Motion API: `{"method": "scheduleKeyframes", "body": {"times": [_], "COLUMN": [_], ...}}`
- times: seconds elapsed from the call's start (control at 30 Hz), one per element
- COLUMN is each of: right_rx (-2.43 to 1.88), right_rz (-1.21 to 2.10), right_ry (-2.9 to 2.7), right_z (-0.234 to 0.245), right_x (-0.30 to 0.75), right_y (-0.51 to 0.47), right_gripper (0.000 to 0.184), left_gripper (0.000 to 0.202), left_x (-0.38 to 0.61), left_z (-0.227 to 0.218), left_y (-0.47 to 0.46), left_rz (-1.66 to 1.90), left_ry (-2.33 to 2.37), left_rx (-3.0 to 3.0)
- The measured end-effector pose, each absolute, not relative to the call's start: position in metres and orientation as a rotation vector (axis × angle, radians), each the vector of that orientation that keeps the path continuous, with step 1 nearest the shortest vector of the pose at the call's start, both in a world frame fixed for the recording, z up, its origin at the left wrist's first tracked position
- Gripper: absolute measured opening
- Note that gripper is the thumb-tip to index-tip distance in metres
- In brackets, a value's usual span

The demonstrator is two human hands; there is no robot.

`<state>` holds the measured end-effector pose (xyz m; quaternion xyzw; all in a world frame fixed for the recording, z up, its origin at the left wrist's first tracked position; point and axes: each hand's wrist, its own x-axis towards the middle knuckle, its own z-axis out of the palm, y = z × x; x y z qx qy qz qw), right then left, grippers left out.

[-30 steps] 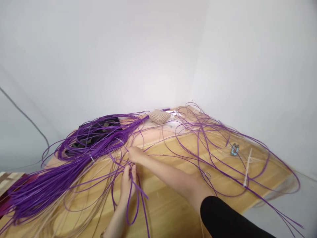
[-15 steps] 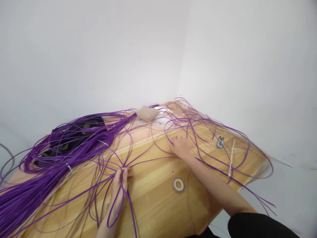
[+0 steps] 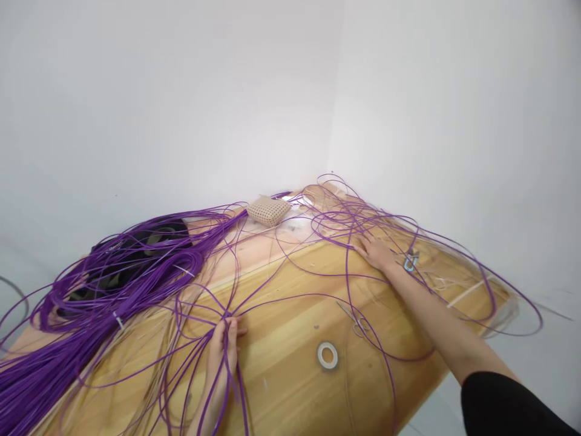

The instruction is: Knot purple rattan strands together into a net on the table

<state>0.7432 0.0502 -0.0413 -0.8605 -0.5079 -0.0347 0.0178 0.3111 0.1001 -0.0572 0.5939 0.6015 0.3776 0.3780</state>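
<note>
My left hand [image 3: 221, 351] lies on the wooden table [image 3: 290, 369] with its fingers closed around several crossing purple strands [image 3: 213, 315]. My right hand [image 3: 374, 251] reaches far across the table, fingers stretched out flat on loose purple strands [image 3: 349, 221] near the back right. A big bundle of purple cord [image 3: 113, 272] fills the left side. A small metal clip [image 3: 411, 260] lies just right of my right hand.
A woven beige square [image 3: 269, 211] sits at the back near the wall corner. A roll of tape [image 3: 327, 354] and small scissors [image 3: 354, 318] lie on the table's middle. A dark object [image 3: 136, 248] lies under the purple bundle. White walls close off the back and right.
My right hand has swept from beside the left hand out to the back right, pushing loose strands aside and uncovering the tape roll and scissors. The left hand has kept its grip.
</note>
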Motion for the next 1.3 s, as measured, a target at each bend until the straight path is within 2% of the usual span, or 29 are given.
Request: {"method": "scheduleKeyframes", "body": {"times": [0.2, 0.4, 0.63, 0.97, 1.2, 1.3], "right_rx": [-2.709, -2.827, -2.525, -2.103, -1.731, -1.491], "right_rz": [-0.083, -0.074, 0.289, 0.526, 0.610, 0.668], "right_ry": [-1.573, -1.396, -1.887, -2.173, -2.030, -1.860], "right_z": [-0.019, 0.007, 0.017, 0.020, 0.019, 0.032], "right_x": [0.747, 0.655, 0.520, 0.442, 0.428, 0.426], "right_y": [0.058, 0.044, 0.007, 0.013, 0.010, 0.008], "right_gripper": [0.042, 0.043, 0.029, 0.030, 0.026, 0.023], "left_gripper": [0.039, 0.041, 0.052, 0.041, 0.059, 0.058], "left_x": [0.311, 0.308, 0.296, 0.259, 0.229, 0.225], "left_z": [-0.058, -0.057, -0.038, 0.014, 0.063, 0.070], "left_y": [0.101, 0.103, 0.102, 0.087, 0.074, 0.069], "left_rz": [0.980, 0.958, 0.926, 0.994, 1.146, 1.092], "left_ry": [1.428, 1.347, 1.245, 0.947, 0.826, 0.774], "left_rx": [1.483, 1.386, 1.387, 1.538, 1.582, 1.548]}}
